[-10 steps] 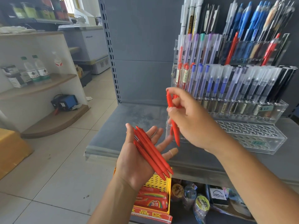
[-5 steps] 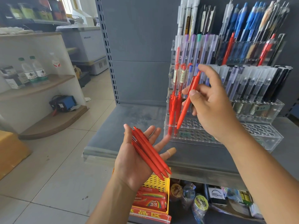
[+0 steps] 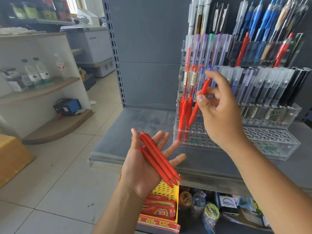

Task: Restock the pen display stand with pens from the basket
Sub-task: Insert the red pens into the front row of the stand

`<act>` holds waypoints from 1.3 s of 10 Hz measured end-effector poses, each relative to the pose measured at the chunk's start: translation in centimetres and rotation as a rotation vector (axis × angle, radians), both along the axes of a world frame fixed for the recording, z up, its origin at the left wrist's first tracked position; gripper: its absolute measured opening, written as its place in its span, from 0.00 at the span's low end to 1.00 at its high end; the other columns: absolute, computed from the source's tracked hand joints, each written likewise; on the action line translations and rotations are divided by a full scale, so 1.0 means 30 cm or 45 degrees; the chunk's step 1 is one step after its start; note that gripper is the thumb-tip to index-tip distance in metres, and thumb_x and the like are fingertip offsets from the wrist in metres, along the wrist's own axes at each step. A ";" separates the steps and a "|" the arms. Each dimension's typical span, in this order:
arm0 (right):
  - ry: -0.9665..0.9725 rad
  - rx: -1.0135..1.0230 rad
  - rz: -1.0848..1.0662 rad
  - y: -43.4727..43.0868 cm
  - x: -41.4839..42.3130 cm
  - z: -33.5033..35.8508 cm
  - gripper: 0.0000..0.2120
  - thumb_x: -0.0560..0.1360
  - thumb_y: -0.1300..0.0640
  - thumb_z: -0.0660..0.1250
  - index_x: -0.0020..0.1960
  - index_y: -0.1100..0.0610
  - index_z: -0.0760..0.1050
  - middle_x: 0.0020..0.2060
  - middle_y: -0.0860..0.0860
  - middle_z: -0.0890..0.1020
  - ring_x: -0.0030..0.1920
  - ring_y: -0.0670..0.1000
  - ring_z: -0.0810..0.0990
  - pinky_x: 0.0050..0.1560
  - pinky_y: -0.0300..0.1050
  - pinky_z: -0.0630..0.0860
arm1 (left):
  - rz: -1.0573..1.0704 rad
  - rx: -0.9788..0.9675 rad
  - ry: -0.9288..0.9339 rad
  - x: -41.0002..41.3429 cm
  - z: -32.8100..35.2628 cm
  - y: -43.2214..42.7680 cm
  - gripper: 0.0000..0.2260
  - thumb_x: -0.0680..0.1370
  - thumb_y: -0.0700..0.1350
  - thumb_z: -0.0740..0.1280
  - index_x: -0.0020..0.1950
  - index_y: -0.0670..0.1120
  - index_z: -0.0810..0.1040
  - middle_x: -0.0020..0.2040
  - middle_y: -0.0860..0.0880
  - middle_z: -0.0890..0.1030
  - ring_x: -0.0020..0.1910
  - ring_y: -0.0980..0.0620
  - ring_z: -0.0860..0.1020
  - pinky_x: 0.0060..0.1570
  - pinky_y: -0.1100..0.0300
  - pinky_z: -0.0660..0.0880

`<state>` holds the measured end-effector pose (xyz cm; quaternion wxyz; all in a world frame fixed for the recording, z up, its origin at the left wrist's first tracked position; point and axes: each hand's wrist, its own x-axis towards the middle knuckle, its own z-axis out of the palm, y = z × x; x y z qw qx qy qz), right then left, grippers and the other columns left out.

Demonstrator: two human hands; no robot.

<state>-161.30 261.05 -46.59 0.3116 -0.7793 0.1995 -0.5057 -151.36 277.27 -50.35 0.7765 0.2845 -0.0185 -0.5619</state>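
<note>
A clear acrylic pen display stand (image 3: 270, 137) with tiered rows of holes stands on the grey shelf. Its upper tiers are full of pens; a few red pens (image 3: 183, 114) stand at the left end of the low front row. My right hand (image 3: 221, 110) pinches one red pen (image 3: 198, 102), tilted, its tip just above the front-row holes beside those pens. My left hand (image 3: 143, 168) lies palm up in front of the shelf edge with a small bundle of red pens (image 3: 158, 159) resting across it.
The grey shelf (image 3: 135, 132) has a raised front lip. Below it a yellow perforated basket (image 3: 166, 190) holds red packets, with jars and boxes to its right. A white corner shelf with bottles (image 3: 36, 73) stands at left over a tiled floor.
My right hand has carried the single red pen from above my left palm up and right to the stand, then lowered its tip towards the front row. The left hand stayed still.
</note>
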 end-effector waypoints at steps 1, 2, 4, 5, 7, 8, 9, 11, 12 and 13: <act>0.014 -0.018 0.000 0.001 0.002 0.002 0.23 0.82 0.57 0.65 0.72 0.40 0.65 0.50 0.48 0.79 0.44 0.46 0.81 0.46 0.35 0.77 | 0.003 0.002 0.001 0.001 0.000 0.001 0.36 0.78 0.68 0.58 0.68 0.38 0.75 0.62 0.40 0.83 0.57 0.33 0.82 0.59 0.30 0.72; 0.036 -0.041 -0.001 0.005 0.003 0.006 0.24 0.82 0.58 0.65 0.72 0.39 0.65 0.52 0.46 0.79 0.47 0.45 0.80 0.49 0.39 0.78 | 0.007 0.008 0.000 0.001 0.003 0.000 0.36 0.78 0.68 0.58 0.68 0.38 0.75 0.62 0.40 0.83 0.56 0.33 0.83 0.59 0.30 0.73; 0.148 -0.083 0.013 0.028 -0.004 0.019 0.25 0.82 0.56 0.65 0.73 0.36 0.64 0.52 0.43 0.76 0.46 0.42 0.79 0.48 0.38 0.79 | -0.005 0.007 -0.002 -0.001 -0.002 0.001 0.37 0.77 0.69 0.58 0.69 0.38 0.74 0.63 0.40 0.82 0.58 0.33 0.82 0.60 0.30 0.73; 0.185 -0.083 0.036 0.039 0.000 0.011 0.25 0.82 0.56 0.65 0.73 0.36 0.64 0.52 0.40 0.75 0.50 0.42 0.79 0.54 0.47 0.80 | -0.001 0.009 -0.004 -0.001 -0.001 0.001 0.37 0.77 0.69 0.57 0.69 0.38 0.74 0.63 0.40 0.82 0.58 0.33 0.82 0.59 0.31 0.73; 0.221 -0.124 0.033 0.038 0.001 -0.005 0.25 0.81 0.56 0.65 0.74 0.37 0.64 0.48 0.32 0.74 0.49 0.41 0.79 0.52 0.40 0.79 | 0.003 0.016 0.000 -0.001 0.000 0.002 0.37 0.78 0.69 0.57 0.69 0.38 0.74 0.62 0.40 0.83 0.58 0.34 0.82 0.59 0.31 0.73; 0.218 -0.157 -0.004 0.035 0.006 -0.014 0.27 0.81 0.57 0.66 0.75 0.38 0.63 0.50 0.29 0.72 0.50 0.41 0.78 0.48 0.30 0.75 | 0.003 0.018 0.002 -0.001 0.000 0.002 0.37 0.77 0.69 0.57 0.69 0.38 0.75 0.63 0.40 0.83 0.58 0.33 0.82 0.59 0.31 0.73; 0.209 -0.178 -0.037 0.029 0.009 -0.015 0.28 0.80 0.59 0.67 0.76 0.41 0.64 0.54 0.29 0.69 0.49 0.42 0.77 0.48 0.29 0.74 | 0.007 0.020 0.006 0.000 -0.002 0.002 0.37 0.77 0.69 0.57 0.69 0.38 0.74 0.63 0.40 0.83 0.58 0.33 0.82 0.59 0.31 0.73; 0.229 -0.135 -0.045 0.025 0.008 -0.026 0.28 0.79 0.61 0.68 0.75 0.43 0.66 0.57 0.41 0.73 0.51 0.42 0.79 0.53 0.36 0.77 | 0.014 0.019 -0.007 0.002 -0.004 0.002 0.38 0.78 0.69 0.57 0.69 0.37 0.74 0.63 0.40 0.82 0.58 0.34 0.82 0.57 0.31 0.74; 0.269 -0.155 -0.042 0.026 0.010 -0.042 0.24 0.79 0.61 0.69 0.71 0.46 0.70 0.57 0.42 0.74 0.51 0.41 0.77 0.52 0.32 0.75 | 0.019 0.026 -0.012 0.001 -0.004 0.001 0.38 0.77 0.69 0.57 0.69 0.37 0.74 0.63 0.40 0.82 0.58 0.34 0.82 0.57 0.31 0.74; 0.279 -0.198 -0.070 0.022 0.011 -0.050 0.18 0.78 0.62 0.68 0.66 0.51 0.76 0.57 0.45 0.74 0.50 0.42 0.77 0.51 0.29 0.72 | 0.023 0.034 -0.006 0.002 -0.006 0.000 0.38 0.77 0.69 0.57 0.69 0.37 0.74 0.63 0.40 0.82 0.58 0.34 0.82 0.56 0.31 0.74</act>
